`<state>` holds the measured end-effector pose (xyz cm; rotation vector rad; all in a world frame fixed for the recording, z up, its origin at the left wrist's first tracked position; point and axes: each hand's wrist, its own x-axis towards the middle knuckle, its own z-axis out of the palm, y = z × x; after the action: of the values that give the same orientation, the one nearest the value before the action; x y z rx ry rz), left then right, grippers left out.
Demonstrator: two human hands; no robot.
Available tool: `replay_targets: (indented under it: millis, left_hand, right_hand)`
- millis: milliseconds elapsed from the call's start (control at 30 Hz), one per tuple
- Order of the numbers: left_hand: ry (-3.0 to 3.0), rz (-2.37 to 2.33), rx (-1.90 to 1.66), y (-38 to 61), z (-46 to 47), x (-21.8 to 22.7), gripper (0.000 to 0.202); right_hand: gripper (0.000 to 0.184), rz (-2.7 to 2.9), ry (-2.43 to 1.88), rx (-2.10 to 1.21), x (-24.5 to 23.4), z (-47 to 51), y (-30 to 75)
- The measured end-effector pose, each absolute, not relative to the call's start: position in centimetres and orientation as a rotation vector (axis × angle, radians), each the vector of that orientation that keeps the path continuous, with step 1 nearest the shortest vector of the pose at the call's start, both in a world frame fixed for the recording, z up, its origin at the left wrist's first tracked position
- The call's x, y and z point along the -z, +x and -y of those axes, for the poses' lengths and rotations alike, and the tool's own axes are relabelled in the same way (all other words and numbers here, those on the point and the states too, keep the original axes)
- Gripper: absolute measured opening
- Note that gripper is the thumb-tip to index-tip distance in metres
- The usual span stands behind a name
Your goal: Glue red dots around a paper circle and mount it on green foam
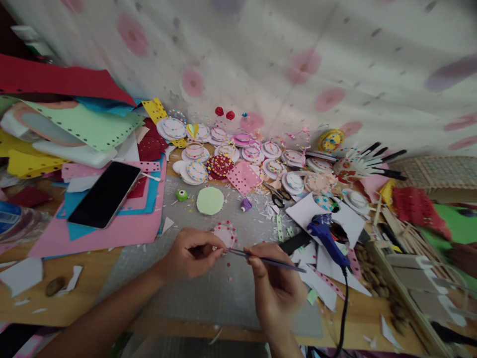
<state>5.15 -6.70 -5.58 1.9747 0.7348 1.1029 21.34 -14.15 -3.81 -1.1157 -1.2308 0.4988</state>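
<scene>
My left hand (pixel 192 256) is curled with its fingertips pinched together; what it pinches is too small to make out. My right hand (pixel 274 286) grips a thin dark stick-like tool (pixel 266 259) whose tip points left to the left hand's fingertips. Just beyond the fingers lies a pink paper disc (pixel 224 233) rimmed with small coloured dots, on a grey cutting mat (pixel 194 293).
A blue glue gun (pixel 327 239) with a black cord lies to the right. A black phone (pixel 105 194) rests on pink and blue paper at left. Several decorated paper discs (pixel 244 154) crowd the back by the dotted curtain. A green disc (pixel 209 200) and scissors (pixel 278 195) lie mid-table.
</scene>
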Motion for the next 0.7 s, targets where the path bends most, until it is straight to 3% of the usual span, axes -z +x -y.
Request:
replay_targets:
  millis: [533,700]
  left_hand:
    - [1.984,-0.745,-1.109,5.01,6.67,5.85,0.01]
    - [1.89,-0.796,-1.051,4.88,6.66,5.86,0.018]
  right_hand:
    - [0.022,1.265,-1.098,-0.484,3.9,14.08,21.38]
    - [0.026,1.401,-1.019,-0.295,3.97,14.02,21.85]
